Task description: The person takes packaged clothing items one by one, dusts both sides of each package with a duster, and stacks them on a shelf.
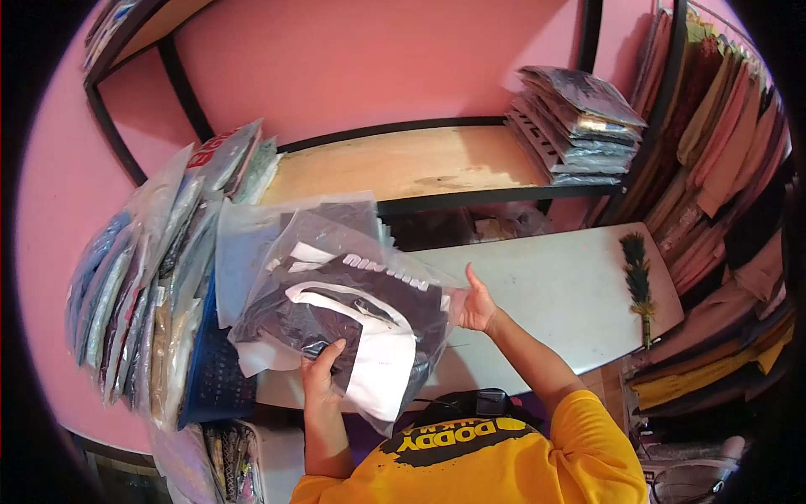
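Observation:
A clear plastic bag with a folded black and white garment (369,323) inside is held up in front of me, over the white table. My left hand (321,374) grips its lower left edge, with the thumb on top of the plastic. At the bag's right edge is my right hand (477,304), its thumb raised and its other fingers partly behind the plastic. Directly behind the bag, more bagged clothing (239,269) in light blue shows on the left.
Many bagged garments (138,286) stand upright in a blue basket (220,370) at left. A stack of bagged clothes (575,126) lies on the wooden shelf (403,160). A green feathery object (636,273) rests on the white table (554,286). Clothes (722,176) hang at right.

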Motion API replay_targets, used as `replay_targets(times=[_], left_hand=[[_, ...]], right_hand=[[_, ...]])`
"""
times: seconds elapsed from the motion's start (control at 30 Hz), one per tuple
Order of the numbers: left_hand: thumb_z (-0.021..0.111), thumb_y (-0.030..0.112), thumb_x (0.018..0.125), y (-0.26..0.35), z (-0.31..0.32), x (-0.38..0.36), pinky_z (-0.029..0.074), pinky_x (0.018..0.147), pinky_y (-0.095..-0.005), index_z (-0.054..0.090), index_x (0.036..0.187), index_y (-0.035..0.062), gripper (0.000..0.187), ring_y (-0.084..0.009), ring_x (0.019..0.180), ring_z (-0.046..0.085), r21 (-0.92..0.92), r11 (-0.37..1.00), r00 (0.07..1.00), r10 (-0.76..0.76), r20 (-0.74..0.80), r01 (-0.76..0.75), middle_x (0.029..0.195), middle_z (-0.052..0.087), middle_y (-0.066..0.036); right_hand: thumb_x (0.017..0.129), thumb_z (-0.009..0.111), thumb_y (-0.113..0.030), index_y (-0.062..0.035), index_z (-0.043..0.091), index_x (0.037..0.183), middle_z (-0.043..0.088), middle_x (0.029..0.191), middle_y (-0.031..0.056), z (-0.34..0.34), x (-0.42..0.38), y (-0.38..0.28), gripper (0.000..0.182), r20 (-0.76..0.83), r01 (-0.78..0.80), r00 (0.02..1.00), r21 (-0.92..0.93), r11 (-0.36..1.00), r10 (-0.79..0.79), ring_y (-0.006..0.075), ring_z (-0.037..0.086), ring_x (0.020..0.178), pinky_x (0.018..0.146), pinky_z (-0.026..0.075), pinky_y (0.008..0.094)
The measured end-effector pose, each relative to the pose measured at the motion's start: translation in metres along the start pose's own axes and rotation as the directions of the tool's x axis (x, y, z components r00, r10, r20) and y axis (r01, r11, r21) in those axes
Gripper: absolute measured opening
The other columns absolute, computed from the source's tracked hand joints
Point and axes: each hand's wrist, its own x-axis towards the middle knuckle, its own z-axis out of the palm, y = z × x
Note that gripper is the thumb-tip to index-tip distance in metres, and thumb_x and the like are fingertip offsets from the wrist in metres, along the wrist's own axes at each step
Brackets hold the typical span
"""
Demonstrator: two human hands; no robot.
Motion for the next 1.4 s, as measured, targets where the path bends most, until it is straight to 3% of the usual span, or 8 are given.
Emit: replay_targets(times=[0.27, 0.7, 0.83, 0.9, 0.93, 1.23, 1.3, 1.4], left_hand=[[0.061, -0.002, 0.063, -0.010, 0.101, -0.038, 0.041, 0.080, -0.0277, 0.042, 0.113, -0.0002, 0.053, -0.0174, 0.089, 0.052, 0.193, 0.981, 0.942, -0.081, 0.327, 0.018, 0.101, 0.052, -0.008], [0.062, 0.000, 0.064, -0.179, 0.224, 0.055, 0.044, 0.074, -0.0284, 0.045, 0.108, 0.0024, 0.047, -0.0156, 0.083, 0.054, 0.379, 0.920, 0.781, -0.307, 0.543, 0.098, 0.091, 0.056, -0.006], [0.066, 0.004, 0.064, -0.272, 0.184, 0.042, 0.044, 0.077, -0.0315, 0.037, 0.116, 0.0016, 0.060, -0.0194, 0.086, 0.054, 0.473, 0.808, 0.723, -0.556, 0.410, 0.353, 0.097, 0.055, -0.009], [0.067, 0.012, 0.070, -0.346, 0.127, 0.021, 0.045, 0.069, -0.0277, 0.026, 0.123, 0.0011, 0.068, -0.0173, 0.080, 0.055, 0.671, 0.560, 0.750, -0.661, 0.008, 0.486, 0.097, 0.055, -0.011], [0.069, 0.017, 0.068, -0.343, 0.125, 0.000, 0.044, 0.064, -0.0259, 0.033, 0.119, 0.0010, 0.064, -0.0149, 0.075, 0.055, 0.657, 0.700, 0.828, -0.522, 0.205, 0.280, 0.090, 0.057, -0.010], [0.072, 0.018, 0.063, -0.364, 0.099, -0.040, 0.044, 0.054, -0.0265, 0.049, 0.090, -0.0011, 0.041, -0.0134, 0.061, 0.055, 0.875, 0.483, 0.940, -0.283, 0.193, -0.034, 0.071, 0.058, -0.009], [0.073, 0.014, 0.063, -0.363, 0.100, -0.048, 0.039, 0.045, -0.0214, 0.049, 0.084, 0.0020, 0.034, -0.0075, 0.054, 0.049, 0.835, 0.548, 0.934, -0.318, 0.163, 0.040, 0.064, 0.054, -0.002], [0.072, 0.017, 0.065, -0.362, 0.097, -0.062, 0.038, 0.044, -0.0219, 0.053, 0.072, -0.0002, 0.026, -0.0076, 0.050, 0.048, 0.897, 0.437, 0.953, -0.239, 0.185, -0.064, 0.059, 0.054, -0.003]], right_hand=[[0.072, 0.058, -0.005, -0.0017, 0.042, 0.116, 0.053, 0.106, 0.0093, -0.014, -0.111, -0.013, 0.047, -0.210, 0.085, 0.966, -0.290, 0.953, -0.150, 0.0182, 0.052, 0.096, 0.086, 0.040, 0.0329], [0.076, 0.059, -0.008, -0.0028, 0.048, 0.109, 0.055, 0.095, 0.0006, -0.073, -0.277, -0.105, 0.035, -0.308, 0.424, 0.552, -0.696, 0.579, -0.775, 0.0094, 0.050, 0.086, 0.077, 0.040, 0.0245], [0.076, 0.059, -0.009, -0.0030, 0.048, 0.109, 0.055, 0.090, 0.0005, -0.159, -0.323, -0.069, 0.036, -0.519, 0.226, 0.513, -0.686, 0.691, -0.684, 0.0094, 0.051, 0.077, 0.066, 0.041, 0.0233], [0.074, 0.064, -0.013, -0.0013, 0.050, 0.103, 0.056, 0.083, 0.0036, -0.213, -0.354, -0.039, 0.034, -0.695, 0.001, 0.307, -0.683, 0.731, -0.650, 0.0115, 0.053, 0.070, 0.061, 0.043, 0.0250], [0.073, 0.064, -0.013, -0.0011, 0.052, 0.099, 0.057, 0.082, 0.0040, -0.223, -0.363, -0.035, 0.030, -0.723, 0.039, 0.300, -0.642, 0.766, -0.622, 0.0112, 0.054, 0.070, 0.061, 0.043, 0.0239], [0.071, 0.066, -0.011, -0.0029, 0.058, 0.077, 0.057, 0.067, 0.0001, -0.248, -0.380, -0.046, 0.013, -0.618, -0.028, 0.472, -0.724, 0.690, -0.629, 0.0071, 0.051, 0.060, 0.055, 0.042, 0.0207], [0.067, 0.069, -0.014, -0.0030, 0.058, 0.076, 0.056, 0.063, 0.0007, -0.235, -0.393, -0.048, 0.018, -0.598, -0.542, 0.326, -0.753, 0.374, -0.732, 0.0069, 0.049, 0.055, 0.050, 0.040, 0.0210], [0.068, 0.066, -0.017, -0.0003, 0.054, 0.088, 0.054, 0.077, 0.0124, -0.214, -0.421, -0.051, 0.029, -0.167, -0.688, 0.072, -0.722, 0.072, -0.983, 0.0212, 0.052, 0.070, 0.062, 0.042, 0.0318]])
